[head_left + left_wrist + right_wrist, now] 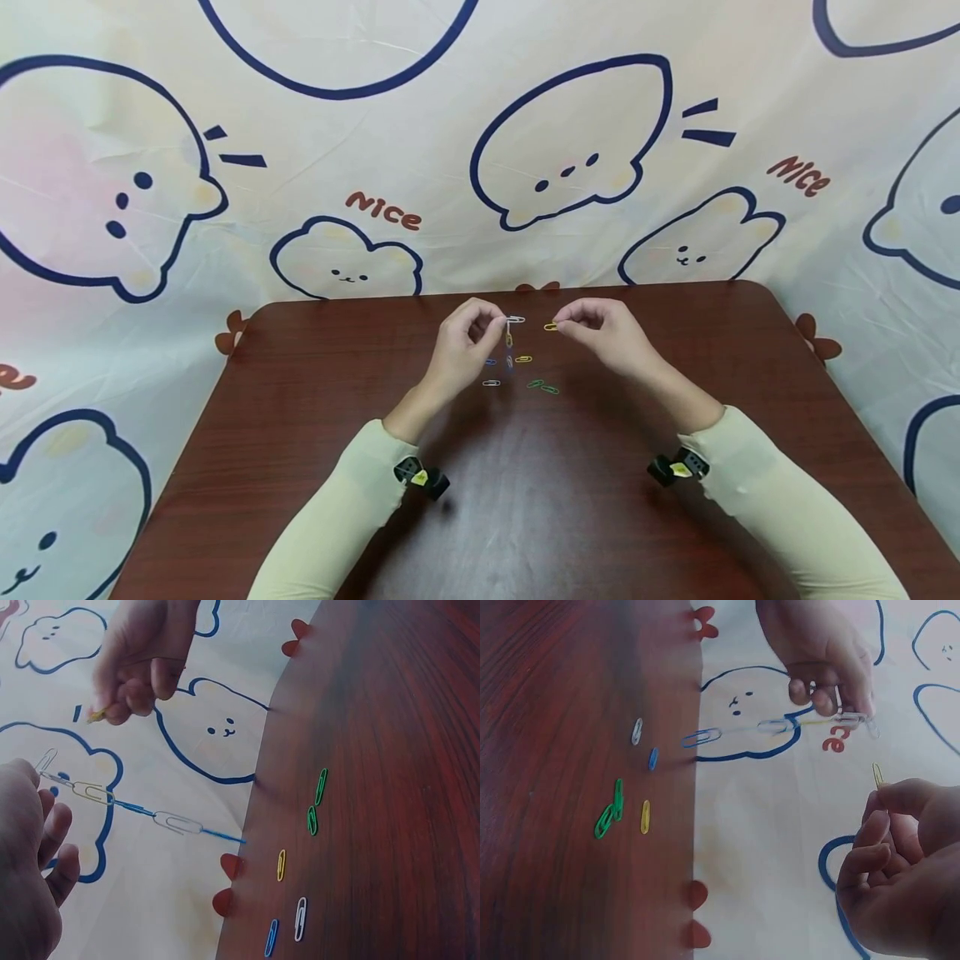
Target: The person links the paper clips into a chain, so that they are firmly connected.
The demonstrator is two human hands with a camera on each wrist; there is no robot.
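Paperclip chain (pixel 135 807): white, yellow, blue links, dangling. Left hand (pixel 459 346), nearly closed, pinches its top; right hand (pixel 611 335) likewise pinches yellow paperclip (pixel 551 327) near chain.

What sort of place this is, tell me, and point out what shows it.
Probably an indoor corner arranged for filming tabletop handwork: a brown table, a cartoon-print sheet hanging behind and beside it, and a small black camera on each wrist.
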